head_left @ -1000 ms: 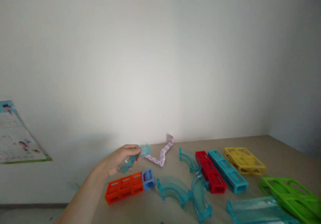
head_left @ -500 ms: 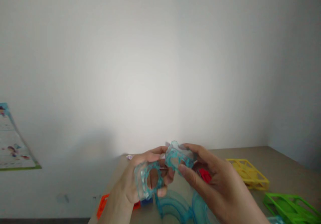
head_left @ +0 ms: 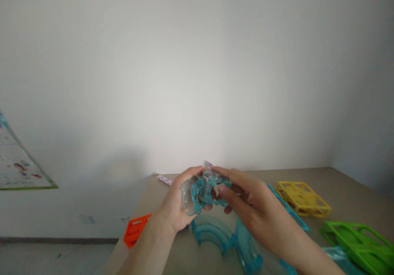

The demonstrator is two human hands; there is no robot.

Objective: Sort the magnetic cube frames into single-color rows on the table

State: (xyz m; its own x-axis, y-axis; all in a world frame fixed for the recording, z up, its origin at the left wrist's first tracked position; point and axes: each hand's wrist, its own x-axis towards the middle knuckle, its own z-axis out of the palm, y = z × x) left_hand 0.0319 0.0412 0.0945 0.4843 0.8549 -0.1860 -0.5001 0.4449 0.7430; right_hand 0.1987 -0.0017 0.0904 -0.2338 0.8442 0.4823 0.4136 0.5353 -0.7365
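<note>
Above the table, my left hand [head_left: 172, 203] is wrapped round a clear light-blue plastic piece [head_left: 190, 197]. A second clear blue piece [head_left: 217, 181], with a round opening, is gripped between the thumb and fingers of my right hand [head_left: 252, 203]. The two pieces touch or overlap; whether they are joined cannot be made out. Curved translucent blue track pieces [head_left: 212, 230] lie on the table just below my hands.
An orange frame [head_left: 135, 230] lies at the table's left edge. To the right are a yellow frame [head_left: 303, 199], a green frame [head_left: 361, 242] and a blue strip [head_left: 292, 211]. Purple-white patterned strips [head_left: 164, 179] are near the wall.
The two clear pieces, held apart before, have come together between my hands. The view has tilted down slightly, showing more of the table and floor.
</note>
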